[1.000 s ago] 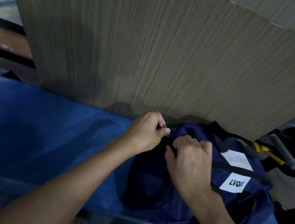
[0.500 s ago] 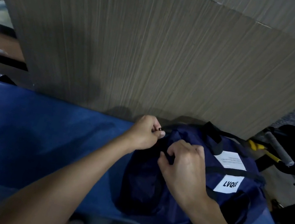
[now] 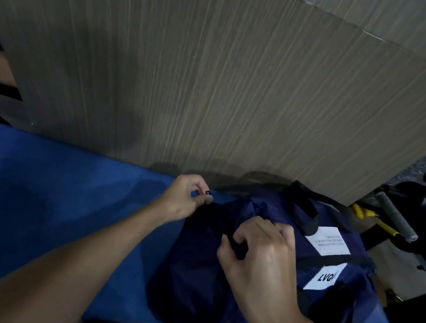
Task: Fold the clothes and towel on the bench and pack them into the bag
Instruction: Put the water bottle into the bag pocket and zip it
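A blue padded worktop (image 3: 44,203) runs across the lower part of the frame, and its left half shows only the bare blue surface. Behind it a tall panel with a grey-brown wood grain (image 3: 220,78) fills most of the upper frame.

Just left of centre, the left hand (image 3: 183,198) reaches in from the lower left. Its grip is narrow: the thumb and bent fingers pinch a small black zipper pull (image 3: 207,192) at the far left corner of the bag, close to the foot of the panel.

The navy bag (image 3: 196,271) lies on the worktop in the lower centre and right of the frame. Its far edge sits near the panel and its near edge reaches the front of the worktop.

The right hand (image 3: 260,259) comes in from the lower right and rests on top of the bag. Its fingers are curled and the grip is tight, pinching a dark fold of the bag's top between thumb and fingertips.

Right of that hand, a black carrying strap (image 3: 304,213) loops over the bag. Beside it are two white labels: the upper label (image 3: 329,241) has small print, too fine to read, and the lower label (image 3: 326,277) shows the letters LVQ.

At the right edge, beyond the worktop, a yellow-handled tool (image 3: 381,224) lies next to a grey ribbed bar (image 3: 394,217).
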